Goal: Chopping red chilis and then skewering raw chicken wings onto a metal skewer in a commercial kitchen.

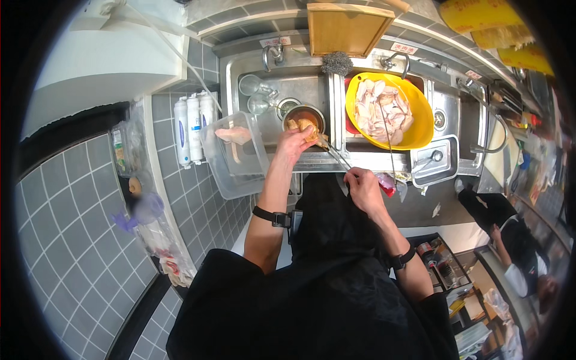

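My left hand (294,143) grips a piece of yellowish, sauce-coated meat (307,128), apparently chicken, over a round metal pot (321,113) of reddish-brown liquid. Thin metal skewers (336,155), perhaps a two-pronged one, slant from the meat to my right hand (363,186), whose fingers are closed on their near end. Some coated meat sits at the skewer tips by my left fingers. To the right, a yellow plastic basin (423,123) holds several raw chicken pieces (382,110). Another long metal rod (388,135) lies across that basin and over its near rim.
A clear plastic bin (238,182) with one raw piece (233,134) stands left. Glass mugs (258,104) lie in the left sink (306,85). Steel wool (337,63) rests by the divider. A steel tray (434,173) is right; a person (517,238) stands beyond.
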Action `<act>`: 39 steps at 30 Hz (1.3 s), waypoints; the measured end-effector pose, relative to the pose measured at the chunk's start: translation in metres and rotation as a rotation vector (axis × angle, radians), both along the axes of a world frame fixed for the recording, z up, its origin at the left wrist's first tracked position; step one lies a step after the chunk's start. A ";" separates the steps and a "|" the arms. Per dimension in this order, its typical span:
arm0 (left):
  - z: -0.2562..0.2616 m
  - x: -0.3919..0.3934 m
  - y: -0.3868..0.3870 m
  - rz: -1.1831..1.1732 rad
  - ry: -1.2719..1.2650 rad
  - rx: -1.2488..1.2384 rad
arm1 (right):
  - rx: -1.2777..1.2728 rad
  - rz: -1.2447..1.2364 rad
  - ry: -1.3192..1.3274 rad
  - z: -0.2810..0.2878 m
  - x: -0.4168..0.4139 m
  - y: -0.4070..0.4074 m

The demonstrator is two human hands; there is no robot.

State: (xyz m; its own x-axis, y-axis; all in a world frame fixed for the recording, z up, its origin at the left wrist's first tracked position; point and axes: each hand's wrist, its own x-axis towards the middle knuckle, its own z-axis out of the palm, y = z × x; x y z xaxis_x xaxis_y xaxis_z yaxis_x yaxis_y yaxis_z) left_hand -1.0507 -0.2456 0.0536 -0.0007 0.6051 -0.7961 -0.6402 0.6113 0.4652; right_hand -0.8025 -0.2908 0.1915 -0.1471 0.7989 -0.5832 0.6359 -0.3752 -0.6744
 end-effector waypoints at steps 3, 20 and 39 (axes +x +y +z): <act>0.003 -0.002 -0.005 -0.020 -0.019 -0.025 | 0.024 -0.016 0.052 -0.007 -0.002 0.000; -0.069 -0.050 0.001 -0.656 0.971 -0.098 | 0.131 -0.023 -0.004 -0.027 -0.028 0.030; -0.144 -0.003 0.031 -1.506 1.838 0.042 | 0.012 -0.182 -0.017 -0.011 -0.006 0.012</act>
State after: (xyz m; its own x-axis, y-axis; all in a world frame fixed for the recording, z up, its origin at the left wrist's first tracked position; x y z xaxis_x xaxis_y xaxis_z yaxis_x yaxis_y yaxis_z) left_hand -1.0536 -0.2145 -0.0904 -0.1312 0.8682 -0.4786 0.9843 0.0566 -0.1670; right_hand -0.8081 -0.2783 0.1801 0.0108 0.8183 -0.5747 0.5698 -0.4773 -0.6690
